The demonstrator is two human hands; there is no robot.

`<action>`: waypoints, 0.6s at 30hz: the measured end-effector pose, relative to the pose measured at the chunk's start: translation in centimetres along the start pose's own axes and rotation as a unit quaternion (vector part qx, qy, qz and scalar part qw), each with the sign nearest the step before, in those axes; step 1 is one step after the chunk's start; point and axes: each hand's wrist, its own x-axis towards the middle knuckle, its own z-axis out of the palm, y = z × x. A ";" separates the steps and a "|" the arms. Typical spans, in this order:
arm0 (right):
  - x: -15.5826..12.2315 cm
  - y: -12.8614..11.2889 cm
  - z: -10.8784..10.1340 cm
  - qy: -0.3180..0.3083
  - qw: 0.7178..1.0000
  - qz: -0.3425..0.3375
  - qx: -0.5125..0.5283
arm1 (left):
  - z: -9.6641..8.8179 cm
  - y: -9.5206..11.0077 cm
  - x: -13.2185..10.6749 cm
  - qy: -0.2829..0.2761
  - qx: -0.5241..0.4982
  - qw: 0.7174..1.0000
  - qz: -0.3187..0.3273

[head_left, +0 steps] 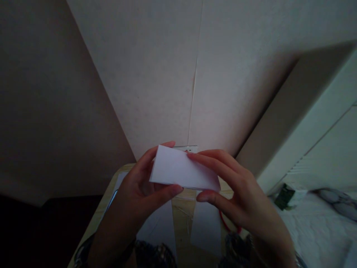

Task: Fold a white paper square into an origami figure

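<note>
A folded piece of white paper (181,169) is held up above the table, slightly tilted, its right end lower than its left. My left hand (142,182) grips its left part, thumb along the lower edge and fingers behind. My right hand (231,182) pinches the right end, with the thumb underneath and the fingers over the top face. Under my hands, a sheet of white paper (160,227) lies on the left of the table and another white sheet (206,227) on the right.
The wooden table (184,238) stands against a papered wall (156,74) with a socket plate (192,149). A red cord-like thing (227,225) lies at the right. A dark-screened device (113,197) shows partly by my left wrist. Right of the table are a white quilted surface (309,230) and a green box (284,196).
</note>
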 end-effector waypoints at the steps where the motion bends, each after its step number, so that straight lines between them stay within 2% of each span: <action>1: 0.0 0.0 -0.1 -0.002 1.000 0.001 0.008 | -0.1 0.0 0.0 -0.005 -0.004 1.000 -0.007; 7: -0.3 -0.3 -0.3 -0.004 1.000 0.018 0.025 | 0.3 -0.1 -0.5 0.037 -0.002 0.999 0.004; 14: -0.4 -0.6 -0.3 0.003 0.998 0.051 0.036 | 0.4 -0.1 -0.6 0.041 0.012 0.999 0.005; 18: -0.4 -0.6 -0.4 0.017 0.996 0.065 0.059 | 0.3 -0.1 -0.6 0.036 0.085 0.996 -0.007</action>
